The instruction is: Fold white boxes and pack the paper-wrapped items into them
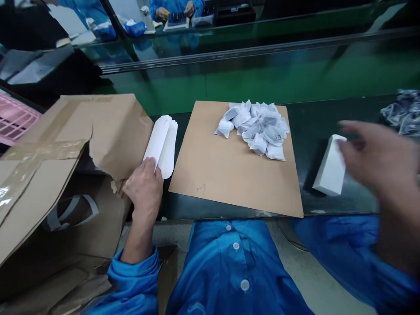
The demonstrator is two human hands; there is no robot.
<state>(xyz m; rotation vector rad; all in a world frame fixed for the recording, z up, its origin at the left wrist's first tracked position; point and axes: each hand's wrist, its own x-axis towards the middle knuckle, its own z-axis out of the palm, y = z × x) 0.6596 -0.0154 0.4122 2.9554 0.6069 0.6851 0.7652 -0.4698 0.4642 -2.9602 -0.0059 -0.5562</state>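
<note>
My left hand (144, 181) is at the lower end of a stack of folded white papers (167, 146), its thumb and fingers closed on the edge. The stack lies beside the torn carton. On the right, my right hand (380, 157) is blurred, with thumb and index finger apart. It hovers at the upper end of a narrow white box (331, 168) on the dark bench; I cannot tell whether it touches. Between the hands, a heap of small white paper packets (259, 124) covers the far right part of a flat cardboard sheet (223, 175).
A big torn cardboard carton (111, 127) stands at the left, a white loop strip (93, 205) inside its opening. Behind it is a pink basket (16, 116). Clear plastic bags (402, 113) lie far right. Past the green partition (183, 89), a co-worker's hands (162, 12) hold something.
</note>
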